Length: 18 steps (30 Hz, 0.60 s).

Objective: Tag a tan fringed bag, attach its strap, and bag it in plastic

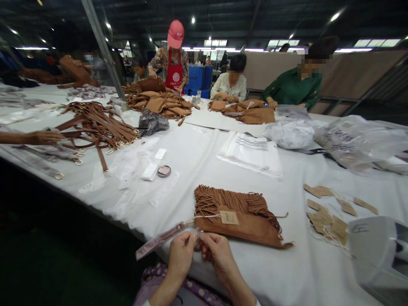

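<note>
A brown fringed suede bag (239, 225) lies on the table just beyond my hands, with a tan paper tag (229, 217) on a white string resting on it. My left hand (182, 251) is closed in a pinch on a bit of clear plastic (198, 238) at the bag's near left edge. Fingertips of my right hand (218, 253) pinch right beside it; what they grip is mostly hidden. A brown strap in a clear plastic sleeve (159, 242) stretches left from the bag's corner, behind my left hand.
Loose paper tags (331, 221) and a white container (371, 250) are at right. Beyond lie white plastic bags (250, 153), a round tin (164, 171) and a strap pile (98, 123). Another person's hand (47, 137) reaches in from the left; co-workers handle brown bags (159, 102) across the table.
</note>
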Each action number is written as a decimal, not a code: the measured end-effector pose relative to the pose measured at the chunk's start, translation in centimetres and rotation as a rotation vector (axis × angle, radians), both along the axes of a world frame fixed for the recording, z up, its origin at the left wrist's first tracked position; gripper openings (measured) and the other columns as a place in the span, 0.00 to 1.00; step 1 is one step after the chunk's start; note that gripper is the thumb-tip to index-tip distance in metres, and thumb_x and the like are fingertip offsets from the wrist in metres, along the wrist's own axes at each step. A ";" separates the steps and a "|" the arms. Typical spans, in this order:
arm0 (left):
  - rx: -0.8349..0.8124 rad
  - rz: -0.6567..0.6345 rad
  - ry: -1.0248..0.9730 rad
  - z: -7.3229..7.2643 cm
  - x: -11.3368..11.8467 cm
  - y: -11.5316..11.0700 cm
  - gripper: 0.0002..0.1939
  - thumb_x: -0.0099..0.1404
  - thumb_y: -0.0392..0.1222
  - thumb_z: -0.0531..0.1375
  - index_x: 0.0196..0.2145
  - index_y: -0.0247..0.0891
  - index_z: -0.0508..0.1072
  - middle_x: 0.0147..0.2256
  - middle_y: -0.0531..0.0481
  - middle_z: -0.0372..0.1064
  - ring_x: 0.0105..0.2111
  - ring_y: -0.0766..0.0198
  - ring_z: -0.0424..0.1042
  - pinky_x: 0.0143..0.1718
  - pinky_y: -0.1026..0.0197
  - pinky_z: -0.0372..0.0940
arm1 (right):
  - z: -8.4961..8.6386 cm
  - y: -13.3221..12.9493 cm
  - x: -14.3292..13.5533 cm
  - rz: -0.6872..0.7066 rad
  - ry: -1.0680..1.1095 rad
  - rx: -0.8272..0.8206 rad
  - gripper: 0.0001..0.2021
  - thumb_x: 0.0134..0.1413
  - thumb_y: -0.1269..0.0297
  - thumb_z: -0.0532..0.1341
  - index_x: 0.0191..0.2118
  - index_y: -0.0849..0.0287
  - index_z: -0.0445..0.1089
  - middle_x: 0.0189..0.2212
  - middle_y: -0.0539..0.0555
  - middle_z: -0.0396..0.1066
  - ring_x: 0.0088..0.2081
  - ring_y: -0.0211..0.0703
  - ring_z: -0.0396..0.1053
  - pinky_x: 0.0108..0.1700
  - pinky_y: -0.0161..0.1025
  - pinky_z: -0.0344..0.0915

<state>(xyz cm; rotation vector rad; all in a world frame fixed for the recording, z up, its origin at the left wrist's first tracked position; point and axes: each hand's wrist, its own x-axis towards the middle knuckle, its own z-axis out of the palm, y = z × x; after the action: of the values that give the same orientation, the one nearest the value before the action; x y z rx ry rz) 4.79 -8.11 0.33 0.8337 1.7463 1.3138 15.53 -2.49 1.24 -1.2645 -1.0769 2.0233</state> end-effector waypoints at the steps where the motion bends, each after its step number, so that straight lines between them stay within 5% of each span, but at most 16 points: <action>1: 0.025 0.009 -0.002 0.0 0.1 0.0 0.19 0.62 0.54 0.54 0.24 0.37 0.69 0.20 0.52 0.67 0.22 0.64 0.67 0.25 0.64 0.60 | 0.0 0.0 0.0 0.000 -0.015 -0.004 0.21 0.37 0.48 0.68 0.20 0.64 0.71 0.15 0.49 0.67 0.15 0.29 0.57 0.19 0.31 0.49; 5: 0.067 0.052 -0.045 -0.2 0.5 -0.1 0.14 0.64 0.50 0.55 0.33 0.37 0.71 0.26 0.50 0.72 0.28 0.60 0.73 0.31 0.62 0.67 | 0.1 0.2 -0.3 -0.018 -0.042 -0.033 0.20 0.35 0.49 0.68 0.18 0.64 0.70 0.13 0.50 0.67 0.13 0.29 0.57 0.17 0.30 0.48; 11: 0.256 -0.094 0.453 -1.6 1.0 -1.8 0.16 0.70 0.41 0.48 0.46 0.38 0.72 0.36 0.46 0.75 0.38 0.61 0.74 0.40 0.61 0.69 | 0.0 0.1 -0.5 -0.088 -0.010 -0.108 0.17 0.32 0.53 0.71 0.18 0.63 0.69 0.12 0.46 0.64 0.14 0.28 0.57 0.18 0.28 0.53; 18: 0.322 -0.233 0.834 -3.4 0.5 -2.9 0.21 0.70 0.33 0.43 0.57 0.37 0.63 0.34 0.44 0.72 0.33 0.61 0.73 0.37 0.59 0.71 | -0.4 0.0 -0.2 -0.102 0.057 -0.163 0.19 0.27 0.52 0.73 0.21 0.64 0.72 0.17 0.49 0.67 0.18 0.30 0.62 0.22 0.30 0.63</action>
<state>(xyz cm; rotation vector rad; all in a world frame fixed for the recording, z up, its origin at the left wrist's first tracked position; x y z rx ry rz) 5.31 -11.00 -3.03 1.9127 1.9592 1.1770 15.36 -2.45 0.82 -1.3064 -0.8181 2.0900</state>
